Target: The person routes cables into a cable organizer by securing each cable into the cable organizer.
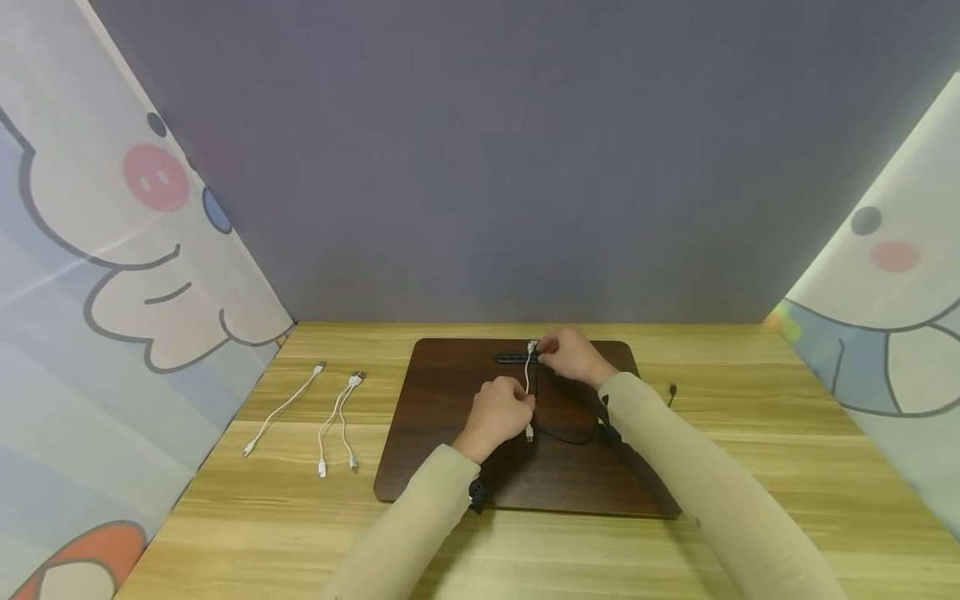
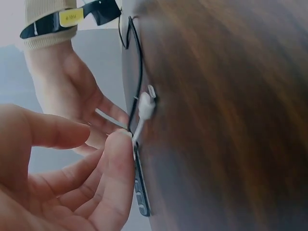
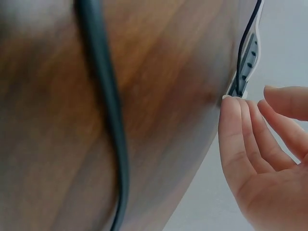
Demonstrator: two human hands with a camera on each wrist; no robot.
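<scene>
A short white USB cable [image 1: 528, 379] runs down the dark brown board [image 1: 442, 400], its upper end at a black cable-clip strip [image 1: 512, 358]. My left hand [image 1: 501, 412] is over the lower part of this cable. In the left wrist view a fingertip touches the cable near its white plug [image 2: 146, 107], while the thumb stands apart. My right hand [image 1: 572, 354] is at the strip's right end, its fingertips [image 3: 232, 103] against that end and the thumb apart. A black cable [image 1: 566, 439] leads down from the strip and passes under the right forearm.
Left of the board, a white cable [image 1: 283, 407] and a white branching cable [image 1: 343, 408] lie on the wooden table [image 1: 247, 517]. The black cable's plug [image 1: 672, 389] lies right of the board. A grey panel [image 1: 480, 167] rises behind the table, with cartoon-printed sheets at both sides.
</scene>
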